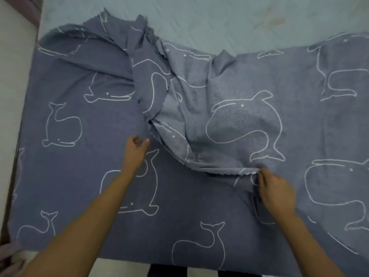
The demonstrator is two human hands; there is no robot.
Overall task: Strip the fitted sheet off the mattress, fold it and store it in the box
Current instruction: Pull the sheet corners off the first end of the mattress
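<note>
One sheet (79, 176) edge pinched by right hand (276, 191); left hand (137, 147) nearby.

this is a bedroom in somebody's home, by the look of it. i am standing over a bed: a pale blue quilted mattress (219, 21) shows uncovered along the far side, with a few faint stains on it. a soft grey-blue fitted sheet (79, 176) printed with white outline whales is spread and rumpled over the rest. it is household bedding, the playful sort. beside the bed on the left runs a pale surface (12, 80), floor or wall i cannot tell, and some purple cloth (33, 9) lies bunched at the far left corner.
</note>
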